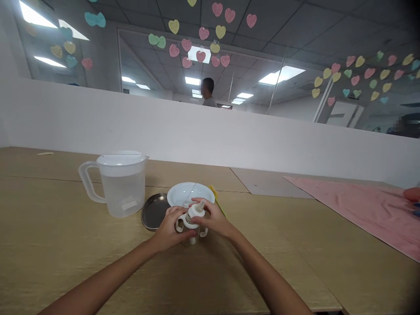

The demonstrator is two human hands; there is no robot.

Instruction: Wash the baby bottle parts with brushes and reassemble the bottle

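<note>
A baby bottle with two side handles [192, 227] stands on the tabletop between my hands, with a white collar and a beige silicone teat [200, 206] on top. My left hand [169, 229] grips the bottle's collar and near handle. My right hand [212, 215] holds the other side of the collar, its fingers close to the teat. Much of the bottle's body is hidden behind my hands. Just behind them lie a white bowl [189, 194] and a round steel lid [154, 211].
A lidded plastic pitcher [120, 186] holding water stands left on the wooden table [82, 271]. A yellow brush-like item [218, 200] lies behind the bowl. A pink cloth [357, 210] lies right, with another person's hand [411, 194] at its edge. A white partition [164, 124] backs the table.
</note>
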